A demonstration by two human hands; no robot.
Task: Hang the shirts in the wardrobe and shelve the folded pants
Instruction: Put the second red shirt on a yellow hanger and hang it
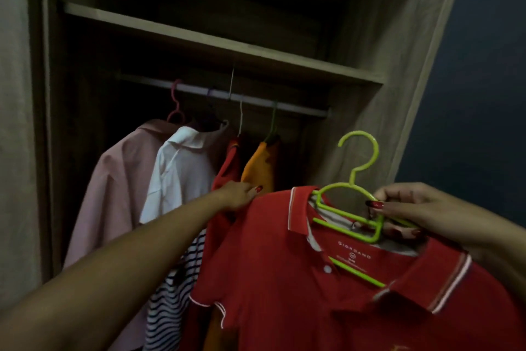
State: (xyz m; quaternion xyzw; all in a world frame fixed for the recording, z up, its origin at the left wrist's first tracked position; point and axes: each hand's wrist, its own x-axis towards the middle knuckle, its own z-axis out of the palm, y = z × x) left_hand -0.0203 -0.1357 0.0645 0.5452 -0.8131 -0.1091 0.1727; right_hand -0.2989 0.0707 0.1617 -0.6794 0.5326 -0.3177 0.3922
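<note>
A red polo shirt [284, 279] hangs on a lime green hanger [359, 168] in front of the open wardrobe. My right hand [410, 208] grips the hanger at its shoulder bar, hook pointing up. My left hand [237, 195] reaches forward and touches the hanging clothes, by the red shirt [229, 171] and the orange shirt [260, 168] on the rail [299, 107]. Further left on the rail hang a pink shirt [113, 180] and a white shirt [176, 168]. A striped garment [170, 293] shows below my left arm. No folded pants are in view.
A wooden shelf [216, 43] runs above the rail. The wardrobe's right side panel [398, 94] stands close to the held hanger. A dark blue wall [484, 94] lies to the right. Rail space shows to the right of the orange shirt.
</note>
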